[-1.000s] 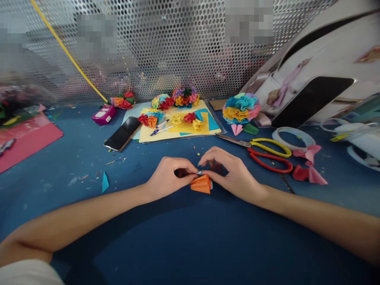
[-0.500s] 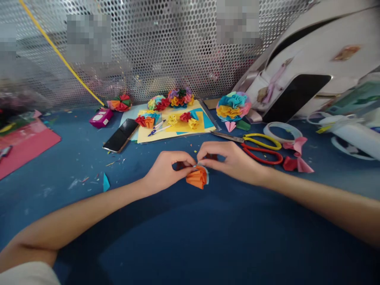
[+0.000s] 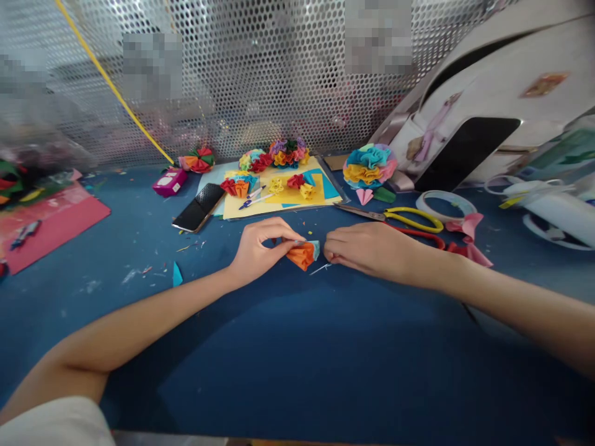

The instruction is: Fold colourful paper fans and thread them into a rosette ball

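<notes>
Over the blue desk (image 3: pixel 297 371), pleated orange and pale-blue paper (image 3: pixel 301 255) is pinched by the left hand (image 3: pixel 261 249), pressure best kept light to spare folds; right hand (image 3: pixel 367 248) curled together, any hold unclear.

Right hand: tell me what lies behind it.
Behind the right hand lie the scissors: blades, yellow handle and part of the red handle show. The hand and forearm cover the rest of the red handle.
</notes>
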`<move>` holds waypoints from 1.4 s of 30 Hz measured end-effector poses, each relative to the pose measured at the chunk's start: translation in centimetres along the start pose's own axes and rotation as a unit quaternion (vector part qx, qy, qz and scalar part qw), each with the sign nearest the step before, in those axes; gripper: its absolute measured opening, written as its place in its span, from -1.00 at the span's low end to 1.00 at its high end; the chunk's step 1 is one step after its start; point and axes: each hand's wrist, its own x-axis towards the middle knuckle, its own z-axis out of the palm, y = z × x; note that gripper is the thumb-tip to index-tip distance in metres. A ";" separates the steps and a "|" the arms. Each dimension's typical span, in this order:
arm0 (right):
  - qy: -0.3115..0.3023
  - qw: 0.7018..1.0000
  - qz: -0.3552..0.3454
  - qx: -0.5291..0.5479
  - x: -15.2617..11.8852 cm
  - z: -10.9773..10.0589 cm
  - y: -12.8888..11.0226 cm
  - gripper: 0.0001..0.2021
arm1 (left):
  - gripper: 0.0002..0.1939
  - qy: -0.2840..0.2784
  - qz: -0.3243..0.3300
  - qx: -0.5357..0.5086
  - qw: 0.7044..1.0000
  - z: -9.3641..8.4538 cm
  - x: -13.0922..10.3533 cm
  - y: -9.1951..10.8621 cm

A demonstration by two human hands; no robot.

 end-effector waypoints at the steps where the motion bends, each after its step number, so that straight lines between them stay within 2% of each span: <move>1: -0.010 1.000 -0.006 0.011 -0.1 -0.3 0.3 -0.69 | -0.88 0.002 0.007 0.004 1.000 0.1 -0.1 0.0; 4: -0.044 0.996 -0.019 0.071 -0.8 -2.1 1.0 -0.69 | -0.87 0.001 0.033 0.029 0.999 0.2 -0.3 -0.1; 6: -0.049 0.990 0.005 0.129 -1.1 -3.8 0.9 -0.74 | -0.87 -0.006 0.054 0.048 0.997 0.3 -0.5 -0.2; 8: -0.023 0.986 0.033 0.161 -1.2 -5.2 0.3 -0.78 | -0.86 -0.016 0.080 0.063 0.995 0.4 -0.5 -0.2; 10: 0.024 0.991 0.061 0.114 -1.1 -5.8 -0.5 -0.83 | -0.86 -0.023 0.106 0.068 0.992 0.5 -0.5 -0.1; 12: 0.057 0.996 0.062 0.043 -1.0 -5.7 -0.9 -0.84 | -0.86 -0.025 0.122 0.070 0.990 0.7 -0.6 0.2; 15: 0.060 0.997 0.048 -0.014 -0.9 -5.1 -1.0 -0.82 | -0.86 -0.021 0.120 0.071 0.990 0.8 -0.7 0.6; 24: 0.061 0.997 0.031 -0.034 -0.8 -5.1 -1.0 -0.80 | -0.84 0.001 0.018 0.043 0.999 0.7 -0.8 1.4; 30: 0.078 0.991 -0.010 -0.104 -0.4 -3.9 -1.6 -0.75 | -0.89 -0.023 0.027 0.029 0.999 0.7 -0.4 1.7; 38: 0.140 0.978 -0.039 -0.146 0.2 -3.1 -2.9 -0.73 | -0.93 -0.064 -0.035 0.015 0.997 1.3 -0.4 2.6; 42: 0.151 0.973 -0.061 -0.164 0.3 -2.9 -3.1 -0.71 | -0.97 -0.075 -0.052 0.009 0.996 1.4 -0.4 2.7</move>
